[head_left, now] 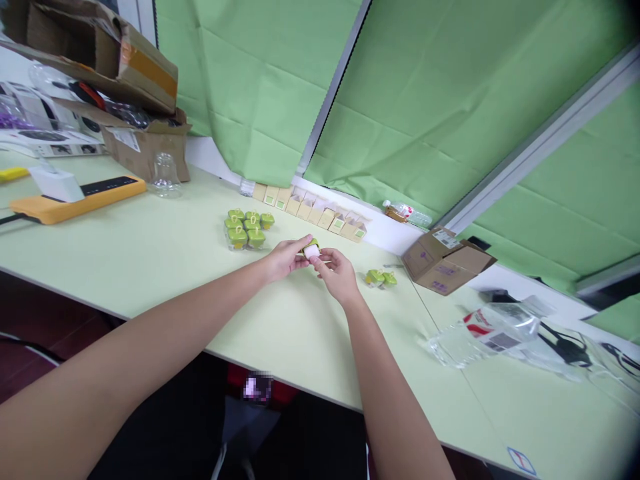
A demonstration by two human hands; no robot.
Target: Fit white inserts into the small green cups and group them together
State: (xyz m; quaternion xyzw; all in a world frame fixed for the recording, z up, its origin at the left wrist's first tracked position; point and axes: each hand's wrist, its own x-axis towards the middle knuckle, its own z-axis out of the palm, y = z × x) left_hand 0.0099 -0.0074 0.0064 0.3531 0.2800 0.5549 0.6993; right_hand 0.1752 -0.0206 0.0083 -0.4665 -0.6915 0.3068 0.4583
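Both my hands meet over the middle of the pale green table (150, 253). My left hand (286, 257) and my right hand (336, 272) are closed together on a small green and white item (312, 249), held just above the tabletop. A cluster of several similar green-capped items (249, 228) stands to the left of my hands. Two more green items (380, 278) lie to the right. A row of small beige boxes (310, 210) lines the table's far edge under the green curtain.
A small open cardboard box (445, 261) sits at the right, and clear plastic packaging (483, 333) lies beyond it. An orange power strip (80, 197), a clear glass jar (164, 177) and stacked cardboard boxes (110, 73) occupy the far left. A plastic bottle (407, 213) lies on the sill.
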